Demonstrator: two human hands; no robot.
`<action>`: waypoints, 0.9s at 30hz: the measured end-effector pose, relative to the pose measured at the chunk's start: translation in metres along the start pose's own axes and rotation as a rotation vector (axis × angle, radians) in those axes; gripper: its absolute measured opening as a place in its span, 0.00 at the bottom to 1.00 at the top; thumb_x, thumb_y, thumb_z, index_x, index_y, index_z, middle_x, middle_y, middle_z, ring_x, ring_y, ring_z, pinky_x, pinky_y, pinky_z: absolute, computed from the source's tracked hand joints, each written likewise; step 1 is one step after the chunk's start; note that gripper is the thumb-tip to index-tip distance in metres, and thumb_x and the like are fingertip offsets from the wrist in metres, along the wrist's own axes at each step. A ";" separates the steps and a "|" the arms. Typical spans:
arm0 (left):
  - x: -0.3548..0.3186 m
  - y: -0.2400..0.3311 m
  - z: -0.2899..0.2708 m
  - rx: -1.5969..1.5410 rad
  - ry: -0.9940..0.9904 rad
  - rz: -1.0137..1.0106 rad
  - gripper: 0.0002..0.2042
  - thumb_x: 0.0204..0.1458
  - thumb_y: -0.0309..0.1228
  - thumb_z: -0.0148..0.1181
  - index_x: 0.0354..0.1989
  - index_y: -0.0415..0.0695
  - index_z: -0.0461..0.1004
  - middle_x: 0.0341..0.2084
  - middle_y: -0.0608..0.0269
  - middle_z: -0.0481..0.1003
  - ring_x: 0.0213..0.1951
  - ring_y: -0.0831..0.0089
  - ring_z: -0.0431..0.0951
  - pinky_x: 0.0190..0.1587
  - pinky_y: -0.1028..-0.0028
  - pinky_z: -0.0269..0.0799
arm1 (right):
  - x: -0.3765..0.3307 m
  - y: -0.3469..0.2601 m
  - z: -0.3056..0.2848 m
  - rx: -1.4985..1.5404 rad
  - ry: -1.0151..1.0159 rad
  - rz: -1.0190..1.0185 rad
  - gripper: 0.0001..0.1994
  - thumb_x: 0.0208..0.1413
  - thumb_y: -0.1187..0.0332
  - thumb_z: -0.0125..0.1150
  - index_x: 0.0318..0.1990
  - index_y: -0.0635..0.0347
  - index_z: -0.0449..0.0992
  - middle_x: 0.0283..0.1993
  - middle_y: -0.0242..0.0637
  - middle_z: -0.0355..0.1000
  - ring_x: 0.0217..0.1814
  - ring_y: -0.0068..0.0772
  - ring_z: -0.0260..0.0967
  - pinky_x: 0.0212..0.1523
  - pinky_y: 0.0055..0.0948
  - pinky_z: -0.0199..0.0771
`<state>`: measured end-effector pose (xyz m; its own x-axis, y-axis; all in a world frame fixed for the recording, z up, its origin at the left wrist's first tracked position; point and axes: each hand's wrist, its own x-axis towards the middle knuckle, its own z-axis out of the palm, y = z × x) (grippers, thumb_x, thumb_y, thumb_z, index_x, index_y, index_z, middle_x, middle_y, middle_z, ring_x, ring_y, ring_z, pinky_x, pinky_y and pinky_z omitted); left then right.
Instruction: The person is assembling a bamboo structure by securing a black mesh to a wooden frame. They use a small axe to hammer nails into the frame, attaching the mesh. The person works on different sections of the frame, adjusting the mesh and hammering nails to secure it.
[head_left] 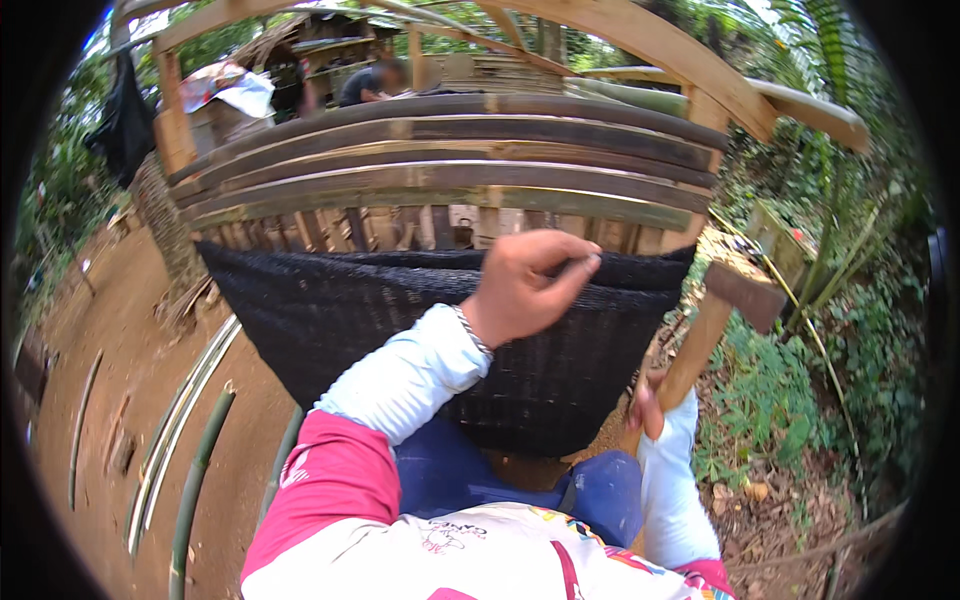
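Note:
My left hand (532, 285) is raised in front of the black mesh cloth (420, 340), thumb and fingers pinched together. Whatever the pinch may hold is too small to make out. The cloth hangs from a frame of horizontal bamboo slats (440, 178), its upper edge folded along the lowest slat. At the right, my right hand (648, 402) is wrapped round the wooden handle of a hatchet (745, 295). Its rusty metal head points up, beside the right edge of the cloth and apart from it.
Wooden beams (650, 40) frame the structure above. Bamboo poles (200, 480) lie on the bare soil at the left. Leafy plants (770, 400) crowd the right side. Beyond the slats, another person (368, 84) is bent over near a hut. A dark cloth (122, 125) hangs at the far left.

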<state>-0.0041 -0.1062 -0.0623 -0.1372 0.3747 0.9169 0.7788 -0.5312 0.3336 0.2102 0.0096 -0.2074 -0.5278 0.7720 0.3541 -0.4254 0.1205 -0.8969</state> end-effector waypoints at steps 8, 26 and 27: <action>0.110 0.002 -0.033 0.431 0.136 0.337 0.05 0.52 0.22 0.63 0.37 0.37 0.79 0.22 0.65 0.78 0.20 0.88 0.67 0.22 0.82 0.61 | 0.152 -0.121 0.034 -0.482 0.296 -0.472 0.11 0.52 0.66 0.66 0.37 0.66 0.79 0.24 0.34 0.75 0.24 0.20 0.70 0.25 0.22 0.69; 0.168 -0.015 -0.036 0.925 0.021 0.413 0.06 0.51 0.30 0.54 0.26 0.42 0.72 0.18 0.50 0.76 0.23 0.53 0.80 0.27 0.60 0.75 | 0.335 -0.094 0.013 -0.527 0.229 -0.882 0.18 0.51 0.61 0.69 0.45 0.65 0.78 0.35 0.41 0.78 0.37 0.32 0.75 0.40 0.31 0.73; 0.170 -0.016 -0.036 0.926 0.018 0.415 0.06 0.51 0.29 0.54 0.26 0.42 0.72 0.18 0.50 0.76 0.24 0.53 0.80 0.27 0.60 0.76 | 0.336 -0.096 0.012 -0.527 0.230 -0.881 0.18 0.51 0.61 0.69 0.45 0.65 0.78 0.35 0.41 0.78 0.37 0.32 0.75 0.40 0.31 0.73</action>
<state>-0.0615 -0.0616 0.0961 0.2486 0.2789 0.9276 0.9341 0.1843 -0.3057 0.0645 0.2502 0.0005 -0.0109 0.3724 0.9280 -0.1884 0.9107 -0.3677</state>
